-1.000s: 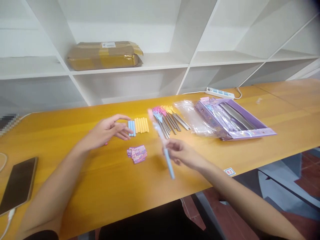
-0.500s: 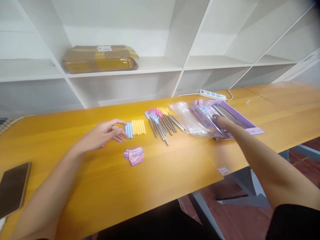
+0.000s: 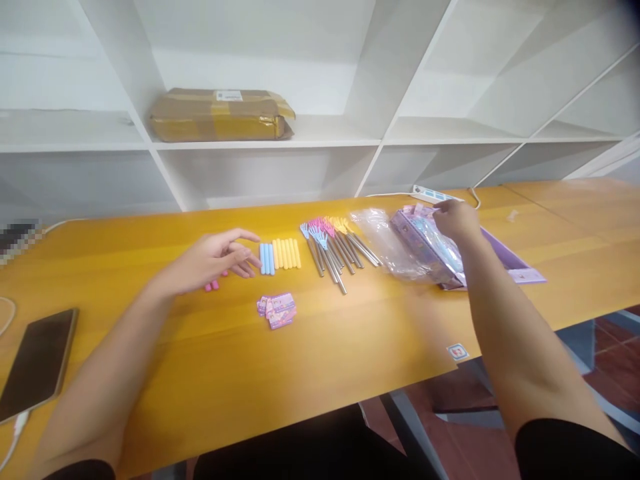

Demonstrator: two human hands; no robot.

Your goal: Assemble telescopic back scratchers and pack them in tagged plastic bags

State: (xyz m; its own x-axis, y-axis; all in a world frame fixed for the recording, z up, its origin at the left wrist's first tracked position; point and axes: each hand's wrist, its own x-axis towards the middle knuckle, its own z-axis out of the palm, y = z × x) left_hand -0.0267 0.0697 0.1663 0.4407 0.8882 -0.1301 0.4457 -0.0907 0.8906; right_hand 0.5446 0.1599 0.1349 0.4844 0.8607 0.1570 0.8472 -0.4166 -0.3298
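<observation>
My left hand (image 3: 215,261) hovers over the table with its fingers loosely apart and nothing in them. Its fingertips are beside a row of blue sticks (image 3: 267,259) and yellow sticks (image 3: 287,254); pink pieces (image 3: 212,285) lie partly hidden below it. On the right, my right hand (image 3: 457,221) is closed above an open purple box (image 3: 505,257). Whatever its fingers grip, if anything, is hidden. Inside the box's left part are clear plastic-wrapped items (image 3: 440,240). Metal-handled back scratchers (image 3: 337,250) with blue, pink and yellow claw heads lie in the middle.
A clear plastic bag (image 3: 390,243) lies against the box. Small purple cards (image 3: 279,310) are nearer me. A phone (image 3: 39,360) lies at left, a power strip (image 3: 433,195) behind the box. White shelves hold a taped carton (image 3: 223,117). A square sticker (image 3: 457,352) is near the front edge.
My right hand has risen from inside the box toward its far side, uncovering the wrapped items. My left hand stays near the blue sticks. The whole view has shifted slightly.
</observation>
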